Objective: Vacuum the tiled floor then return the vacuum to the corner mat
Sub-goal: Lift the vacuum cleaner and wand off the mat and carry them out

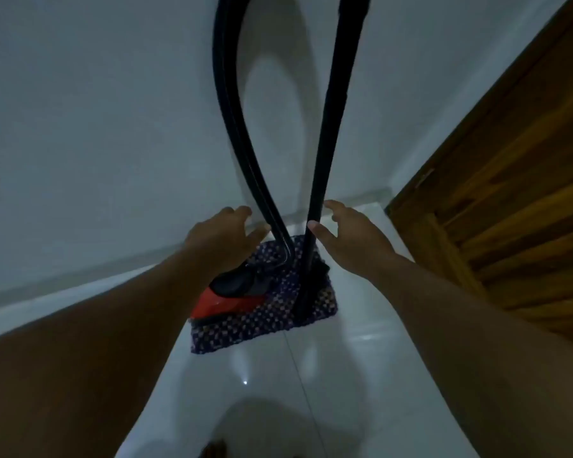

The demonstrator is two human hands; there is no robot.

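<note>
A red and black vacuum (235, 294) rests on a dark blue patterned mat (272, 325) in the corner by the white wall. Its black hose (235, 127) curves up out of the top of the frame, and a straight black wand (331, 127) stands upright beside it. My left hand (220, 238) hovers with fingers spread just left of the hose, thumb close to it. My right hand (351, 239) is spread just right of the wand, thumb tip touching or nearly touching it. Neither hand grips anything.
White glossy tiled floor (344, 375) stretches toward me. A wooden door (510, 209) stands at the right. White walls (96, 110) meet the floor behind the mat. My shadow and a foot show at the bottom edge.
</note>
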